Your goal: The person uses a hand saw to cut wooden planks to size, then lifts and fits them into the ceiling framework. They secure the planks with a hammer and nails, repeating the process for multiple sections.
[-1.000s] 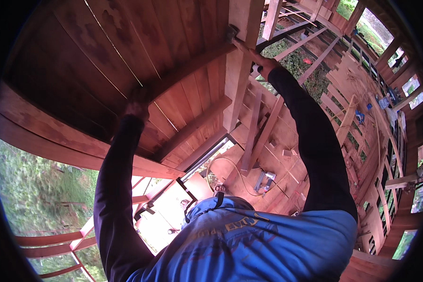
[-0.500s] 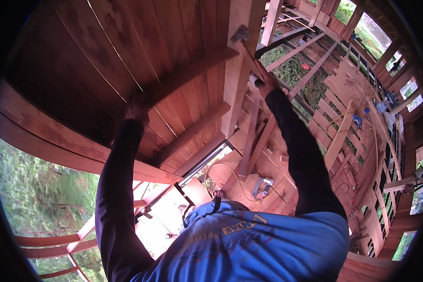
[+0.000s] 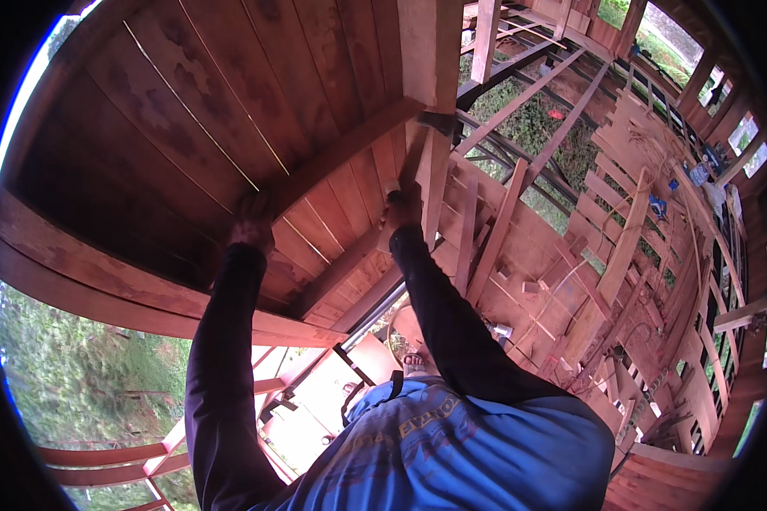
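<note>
My left hand (image 3: pixel 252 226) is closed round the left end of a wooden rail (image 3: pixel 341 157), which lies across a wall of upright boards (image 3: pixel 264 68). The rail's other end meets a thick wooden post (image 3: pixel 430 51). Against that post my right hand (image 3: pixel 400 211) is closed on the handle of a hammer. The dark hammer head (image 3: pixel 437 124) is at the post's face, right beside the rail's end; whether it touches is hard to make out. A second, lower rail (image 3: pixel 337 272) runs across the boards beneath my right hand.
Loose planks (image 3: pixel 609 272) and offcuts lie over the floor at right. Open gaps between dark floor beams (image 3: pixel 507 77) show greenery below. A metal-coloured tool (image 3: pixel 500 330) is partly hidden by my right arm. Curved timber (image 3: pixel 102 264) edges the wall at left.
My right hand has come down and left with the hammer, whose head moved from the upper post to beside the rail's end. My left hand keeps its hold. The view has shifted slightly.
</note>
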A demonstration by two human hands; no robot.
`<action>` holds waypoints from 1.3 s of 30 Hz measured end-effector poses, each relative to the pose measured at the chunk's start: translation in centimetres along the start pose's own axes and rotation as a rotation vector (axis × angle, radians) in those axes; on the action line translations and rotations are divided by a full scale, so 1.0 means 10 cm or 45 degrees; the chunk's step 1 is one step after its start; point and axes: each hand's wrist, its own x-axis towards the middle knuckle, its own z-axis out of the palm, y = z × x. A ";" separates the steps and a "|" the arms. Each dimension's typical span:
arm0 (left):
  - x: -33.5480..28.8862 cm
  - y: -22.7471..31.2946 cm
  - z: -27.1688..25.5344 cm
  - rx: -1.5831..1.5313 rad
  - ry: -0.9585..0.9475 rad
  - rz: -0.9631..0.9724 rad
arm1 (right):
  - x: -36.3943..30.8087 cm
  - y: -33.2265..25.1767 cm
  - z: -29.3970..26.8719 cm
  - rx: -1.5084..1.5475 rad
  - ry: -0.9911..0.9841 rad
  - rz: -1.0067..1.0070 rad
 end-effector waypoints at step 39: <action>-0.15 -0.11 0.22 0.018 0.243 -0.008 | 0.29 -2.01 -0.43 -1.919 -0.261 -0.939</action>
